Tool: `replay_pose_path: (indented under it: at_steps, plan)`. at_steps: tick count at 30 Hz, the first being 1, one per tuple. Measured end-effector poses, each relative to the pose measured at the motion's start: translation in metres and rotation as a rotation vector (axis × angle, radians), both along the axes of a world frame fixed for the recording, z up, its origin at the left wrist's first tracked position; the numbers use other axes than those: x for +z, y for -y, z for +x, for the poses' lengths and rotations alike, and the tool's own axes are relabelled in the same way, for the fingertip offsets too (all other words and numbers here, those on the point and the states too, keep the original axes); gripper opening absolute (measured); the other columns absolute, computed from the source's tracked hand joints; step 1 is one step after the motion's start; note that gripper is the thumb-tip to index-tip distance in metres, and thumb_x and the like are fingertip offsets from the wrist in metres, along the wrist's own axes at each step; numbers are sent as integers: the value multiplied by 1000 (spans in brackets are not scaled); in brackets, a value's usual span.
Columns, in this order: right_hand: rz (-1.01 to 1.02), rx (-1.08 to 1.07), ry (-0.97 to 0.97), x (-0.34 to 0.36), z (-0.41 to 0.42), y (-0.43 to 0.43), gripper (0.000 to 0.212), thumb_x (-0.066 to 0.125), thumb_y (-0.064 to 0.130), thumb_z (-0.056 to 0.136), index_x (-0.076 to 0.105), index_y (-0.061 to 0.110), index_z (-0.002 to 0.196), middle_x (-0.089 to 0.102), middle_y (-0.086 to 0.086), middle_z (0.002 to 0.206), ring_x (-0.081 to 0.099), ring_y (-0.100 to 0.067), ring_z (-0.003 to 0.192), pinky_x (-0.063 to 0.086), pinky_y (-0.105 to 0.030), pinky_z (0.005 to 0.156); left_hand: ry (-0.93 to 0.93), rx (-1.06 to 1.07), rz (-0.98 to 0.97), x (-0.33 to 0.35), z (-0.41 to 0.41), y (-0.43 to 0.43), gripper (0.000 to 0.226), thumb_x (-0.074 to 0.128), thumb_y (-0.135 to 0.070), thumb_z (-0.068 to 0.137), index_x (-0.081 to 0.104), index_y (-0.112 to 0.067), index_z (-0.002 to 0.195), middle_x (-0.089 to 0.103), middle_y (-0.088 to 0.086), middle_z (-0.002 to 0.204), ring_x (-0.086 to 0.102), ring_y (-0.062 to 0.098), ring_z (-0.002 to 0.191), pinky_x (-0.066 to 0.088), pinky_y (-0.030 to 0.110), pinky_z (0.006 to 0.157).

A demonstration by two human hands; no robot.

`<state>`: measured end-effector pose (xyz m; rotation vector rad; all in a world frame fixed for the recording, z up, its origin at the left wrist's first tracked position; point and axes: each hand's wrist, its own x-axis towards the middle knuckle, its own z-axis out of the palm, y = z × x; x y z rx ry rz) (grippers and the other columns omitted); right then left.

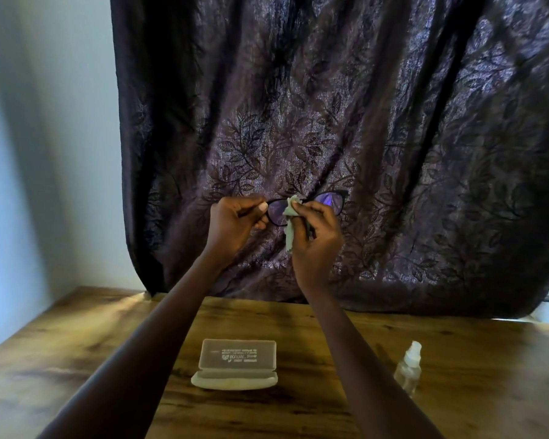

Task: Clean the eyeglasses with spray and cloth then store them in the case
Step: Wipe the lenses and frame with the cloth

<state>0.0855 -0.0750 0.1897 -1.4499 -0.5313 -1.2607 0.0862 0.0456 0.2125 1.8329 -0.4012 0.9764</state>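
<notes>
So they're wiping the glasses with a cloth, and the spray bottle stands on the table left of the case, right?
Not quite. In the head view the spray bottle stands right of the case, not left. The rest holds: the right hand wipes the eyeglasses with the cloth.

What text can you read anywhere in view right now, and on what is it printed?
Case: a small logo and a few lines of pale print on the lid, too blurred to read.
Spray bottle: no label or text visible.
Eyeglasses and cloth: no text visible.
</notes>
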Motion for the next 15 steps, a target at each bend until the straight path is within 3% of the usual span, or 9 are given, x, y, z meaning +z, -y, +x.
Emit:
replay_pose_path:
  at_steps: [5,10,13,15]
  plan:
    - [-70,-33,27,2,0,0,18,63,-12,76,67,-10,94,63,-23,89,60,-29,81,54,-37,70,-20,-53,-84,0,3,1,14,57,0,85,67,3,93,62,0,62,56,-6,50,47,7,55]
    - [-276,-135,33,6,0,-3,21,63,-15,74,68,-10,93,65,-24,92,61,-39,82,51,-35,72,-21,-75,-89,2,5,3,21,58,2,83,63,-11,98,62,-3,63,56,-8,50,50,8,57]
    - [-480,-177,74,1,-1,-3,23,64,-15,70,68,-11,92,66,-24,90,61,-39,81,43,-28,72,-12,-55,-68,2,5,4,18,60,0,81,66,-3,98,63,-8,62,55,-8,54,49,11,58]
    - [-556,-199,73,-6,-2,3,25,67,-16,67,68,-10,92,67,-22,90,62,-38,80,49,-31,71,-28,-62,-42,2,6,1,14,59,0,82,68,1,93,63,-16,54,56,-8,51,47,8,56]
